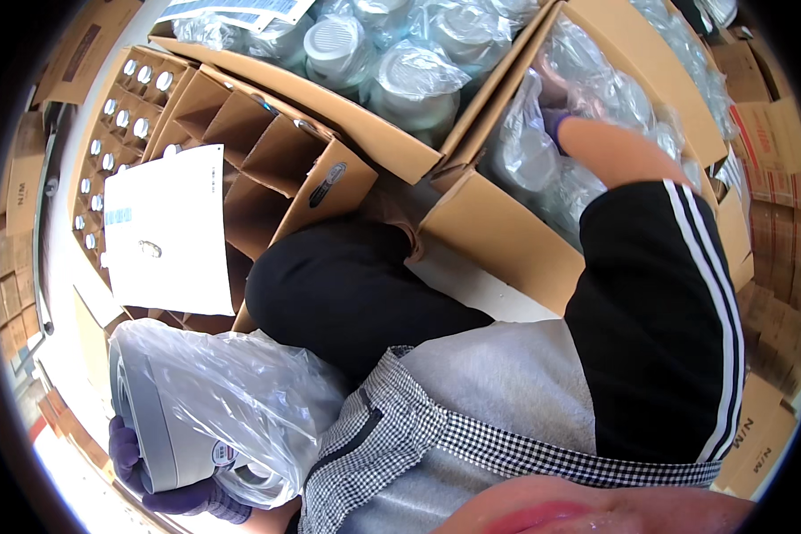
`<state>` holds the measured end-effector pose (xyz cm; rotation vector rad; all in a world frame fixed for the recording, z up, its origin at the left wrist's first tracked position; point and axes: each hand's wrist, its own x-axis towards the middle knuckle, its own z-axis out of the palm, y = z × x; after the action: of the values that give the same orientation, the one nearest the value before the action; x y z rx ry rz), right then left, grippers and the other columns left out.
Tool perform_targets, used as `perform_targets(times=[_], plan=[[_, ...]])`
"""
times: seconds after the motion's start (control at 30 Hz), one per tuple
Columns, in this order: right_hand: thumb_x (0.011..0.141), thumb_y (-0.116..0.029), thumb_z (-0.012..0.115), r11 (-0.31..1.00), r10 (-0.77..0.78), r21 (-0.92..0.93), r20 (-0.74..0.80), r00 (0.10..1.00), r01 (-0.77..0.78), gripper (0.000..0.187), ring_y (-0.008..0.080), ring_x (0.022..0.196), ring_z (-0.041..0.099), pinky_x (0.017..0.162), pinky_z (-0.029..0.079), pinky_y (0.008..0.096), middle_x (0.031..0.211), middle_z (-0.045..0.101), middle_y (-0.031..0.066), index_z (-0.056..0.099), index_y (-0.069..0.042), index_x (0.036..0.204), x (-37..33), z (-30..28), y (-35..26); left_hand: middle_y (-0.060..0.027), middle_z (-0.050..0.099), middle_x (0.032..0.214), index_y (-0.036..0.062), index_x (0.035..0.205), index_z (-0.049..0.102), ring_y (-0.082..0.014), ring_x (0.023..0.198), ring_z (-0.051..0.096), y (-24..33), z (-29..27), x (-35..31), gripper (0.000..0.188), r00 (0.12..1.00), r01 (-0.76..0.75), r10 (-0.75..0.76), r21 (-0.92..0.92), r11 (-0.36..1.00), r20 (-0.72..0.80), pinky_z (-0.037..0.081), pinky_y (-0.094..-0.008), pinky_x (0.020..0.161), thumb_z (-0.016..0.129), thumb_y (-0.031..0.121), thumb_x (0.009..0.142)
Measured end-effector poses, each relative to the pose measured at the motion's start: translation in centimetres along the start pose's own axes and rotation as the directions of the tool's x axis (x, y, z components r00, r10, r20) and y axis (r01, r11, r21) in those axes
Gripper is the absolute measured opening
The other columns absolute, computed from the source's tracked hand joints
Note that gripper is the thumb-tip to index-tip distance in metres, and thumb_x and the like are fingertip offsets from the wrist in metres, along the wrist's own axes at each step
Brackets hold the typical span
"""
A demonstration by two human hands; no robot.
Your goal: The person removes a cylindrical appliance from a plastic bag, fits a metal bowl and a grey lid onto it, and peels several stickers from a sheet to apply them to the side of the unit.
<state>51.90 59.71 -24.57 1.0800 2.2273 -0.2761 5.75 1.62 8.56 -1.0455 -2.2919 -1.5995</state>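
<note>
My left hand [151, 485], in a purple glove, grips a white and grey round appliance wrapped in a clear plastic bag [205, 409] at the lower left, close to my body. My right arm in a black sleeve with white stripes reaches up into an open cardboard box [498, 240] at the upper right. My right hand [556, 120], also gloved in purple, is buried among plastic-wrapped round items [543, 151] in that box; what its fingers close on is hidden by the plastic.
A cardboard box with divider cells [267, 151] stands at the left, a white paper sheet [165, 227] lying on it. Behind is another box of bagged metal pots [400, 62]. Stacked cartons [774, 151] line the right. My black-trousered knee [347, 285] sits in the middle.
</note>
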Motion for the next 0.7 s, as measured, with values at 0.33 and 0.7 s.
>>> perform_targets(times=[0.33, 0.7], plan=[[0.091, -0.036, 0.057, 0.987, -0.079, -0.134, 0.080, 0.994, 0.089, 0.041, 0.0334, 0.103, 0.067, 0.090, 0.051, 0.0427, 0.115, 0.070, 0.0174, 0.069, -0.007, 0.118, -3.1, -0.3, -1.3, -0.0121, 0.061, 0.118, 0.0103, 0.113, 0.060, -0.0327, 0.123, 0.053, -1.2, -0.6, 1.0, 0.074, 0.988, -0.113, 0.114, -0.020, 0.993, 0.101, 0.039, -0.0566, 0.108, 0.013, 0.065, 0.097], [0.083, -0.035, 0.063, 0.915, -0.224, -0.262, 0.304, 0.926, 0.307, 0.037, 0.0317, 0.093, 0.070, 0.081, 0.053, 0.0439, 0.105, 0.073, 0.0156, 0.073, -0.012, 0.111, -12.9, -12.7, -2.8, -0.0128, 0.062, 0.113, 0.0045, 0.108, 0.062, -0.0269, 0.109, 0.058, 0.2, 0.4, -0.3, 0.052, 0.995, -0.098, 0.098, 0.003, 0.995, -0.006, 0.043, -0.0447, 0.101, 0.029, 0.044, 0.098]])
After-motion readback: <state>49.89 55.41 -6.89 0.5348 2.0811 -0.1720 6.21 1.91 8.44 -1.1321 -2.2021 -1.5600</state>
